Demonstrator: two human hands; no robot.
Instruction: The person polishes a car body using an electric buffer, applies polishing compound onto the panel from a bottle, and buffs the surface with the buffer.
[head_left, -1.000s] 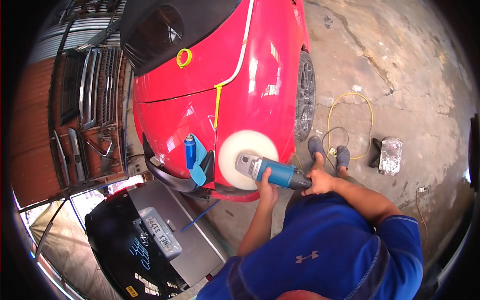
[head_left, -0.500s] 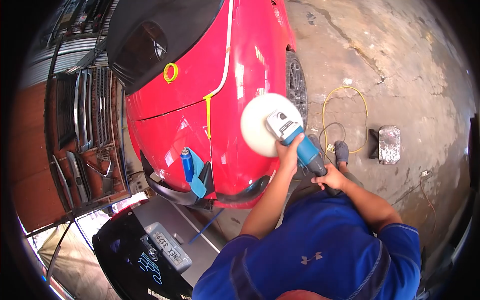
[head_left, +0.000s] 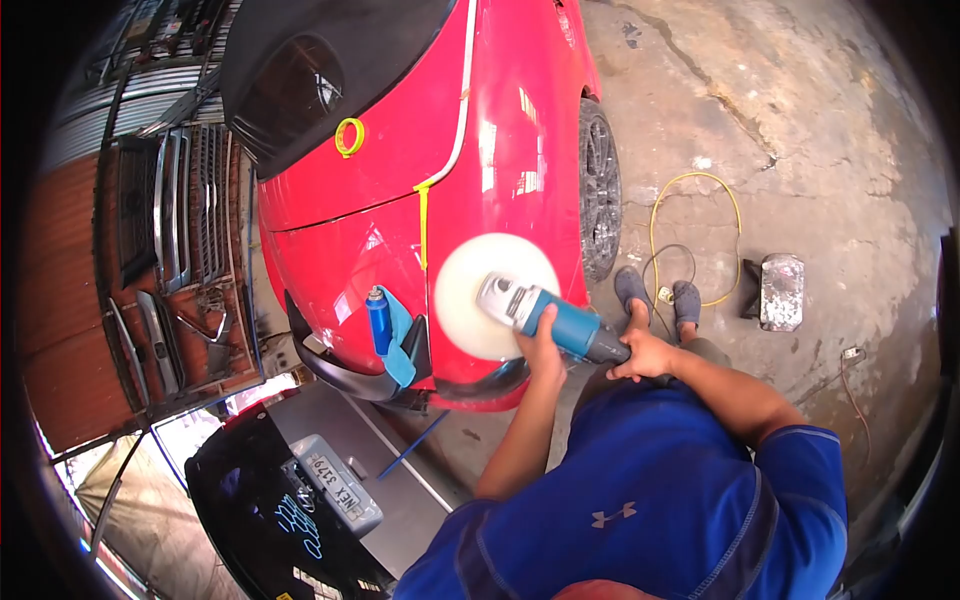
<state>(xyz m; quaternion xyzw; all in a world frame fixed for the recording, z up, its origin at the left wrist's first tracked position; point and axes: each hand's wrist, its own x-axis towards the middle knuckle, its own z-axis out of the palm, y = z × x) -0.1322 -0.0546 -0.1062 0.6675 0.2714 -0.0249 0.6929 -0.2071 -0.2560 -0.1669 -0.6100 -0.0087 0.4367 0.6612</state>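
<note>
A blue polisher [head_left: 562,326] with a grey head and a round white buffing pad [head_left: 470,300] is held in both my hands. My left hand [head_left: 541,350] wraps around the front of its body, just behind the head. My right hand [head_left: 646,357] is closed around the dark rear end of the handle. The pad, its edge blurred, lies over the rounded corner of a red car [head_left: 500,130], above a dark trim piece. Yellow masking tape [head_left: 423,228] runs along a seam left of the pad. Pad contact with the paint cannot be made out.
On the car sit a yellow tape roll [head_left: 349,137], a blue bottle [head_left: 379,322] and a blue cloth [head_left: 400,350]. A yellow cord [head_left: 738,215] loops near my feet, beside a worn metal box [head_left: 782,292]. A dark car tailgate [head_left: 262,500] stands lower left.
The polisher and both hands have swung left and down across the car's corner, with the tool now lying more sideways. Both hands keep their hold. The view has shifted slightly.
</note>
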